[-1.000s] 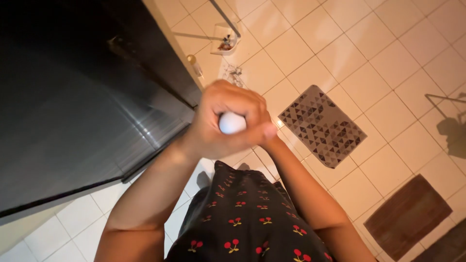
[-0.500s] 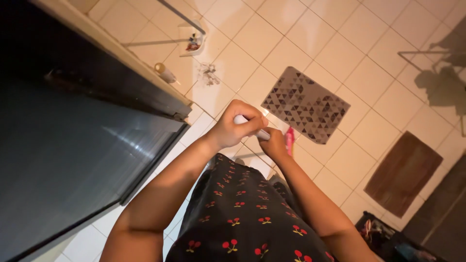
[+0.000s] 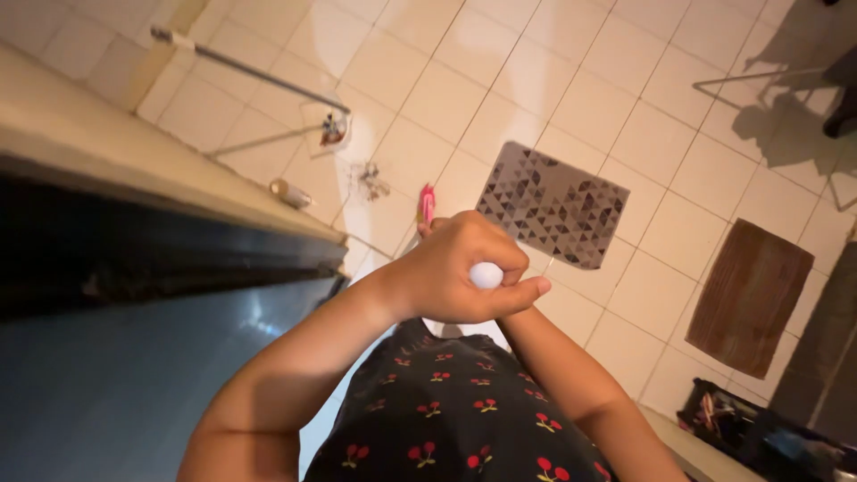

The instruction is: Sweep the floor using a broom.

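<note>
My left hand [image 3: 460, 272] is closed in a fist around a small white round object [image 3: 486, 275], which peeks out between thumb and fingers. My right hand [image 3: 434, 227] is almost wholly hidden behind the left one; only a fingertip shows. A slim pink stick-like thing [image 3: 427, 203] pokes up just above that fingertip, and the right hand seems to hold it. Both hands meet in front of my body, above a dark dress with red cherry print [image 3: 446, 419].
A dark glossy cabinet front [image 3: 116, 357] with a beige ledge [image 3: 134, 170] fills the left. On the tiled floor lie a grey patterned mat [image 3: 553, 203], a brown mat [image 3: 750, 295], a small bottle [image 3: 291, 193] and a metal rod [image 3: 259, 78]. A dark bag [image 3: 759, 433] sits lower right.
The view has swung toward the ledge. My hands have come together again, the left fist covering the right, and the pink thing now sticks out above the left hand instead of to its right.
</note>
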